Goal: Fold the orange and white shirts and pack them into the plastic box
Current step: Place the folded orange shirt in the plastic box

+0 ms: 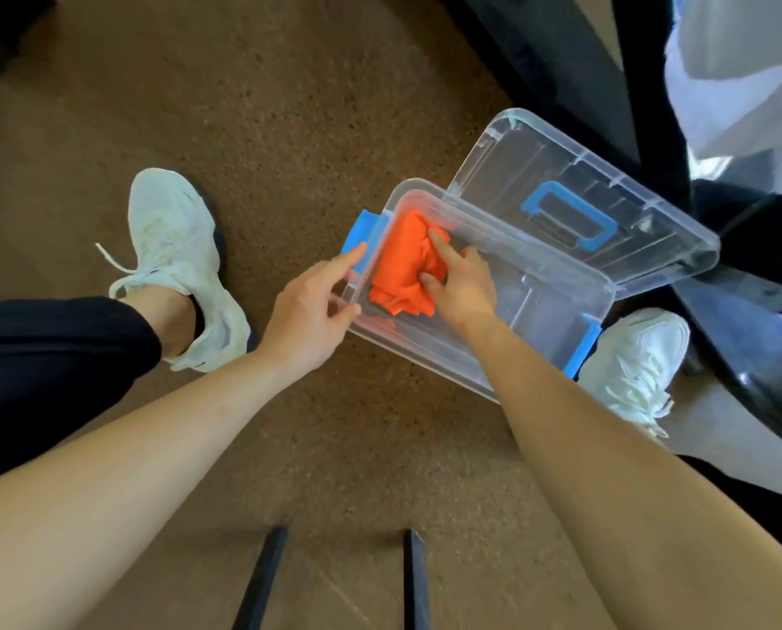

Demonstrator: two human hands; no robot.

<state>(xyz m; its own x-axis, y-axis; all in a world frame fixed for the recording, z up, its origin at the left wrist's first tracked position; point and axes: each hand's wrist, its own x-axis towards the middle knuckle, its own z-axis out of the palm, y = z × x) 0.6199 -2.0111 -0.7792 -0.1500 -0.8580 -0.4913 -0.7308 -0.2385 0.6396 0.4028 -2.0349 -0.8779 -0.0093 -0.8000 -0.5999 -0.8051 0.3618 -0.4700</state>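
Brown carpet (289, 129) fills my feed, with the clear box (425, 356) sitting at 2 o'clock of centre and its lid (561, 166) lying just beyond it, toward 1 o'clock. Left hand (311, 311) grips the box's rim at the 9 o'clock end, thumb over the edge. Right hand (466, 284) is down inside, thumb and forefinger pinching the bunched orange shirt (402, 270) at that same end.

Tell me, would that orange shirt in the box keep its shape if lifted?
Probably not: the orange shirt lies bunched and creased, so it would likely flop open. It looks light and soft, bulging between finger and thumb of the right hand.
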